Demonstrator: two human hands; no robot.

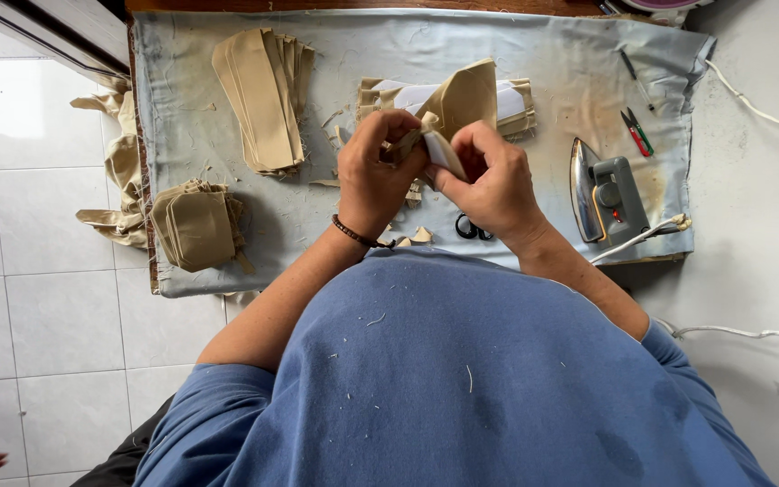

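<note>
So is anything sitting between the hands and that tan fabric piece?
No. Both the left hand and the right hand already pinch the tan fabric piece directly, held up above the padded table.

No package, label, sign or screen shows anywhere in this view (the head camera looks straight down on the work). Nothing on the cloth-covered surface, the tiled floor or the wall edge carries a printed tag, a box, a wrapper or a display that can be made out.
</note>
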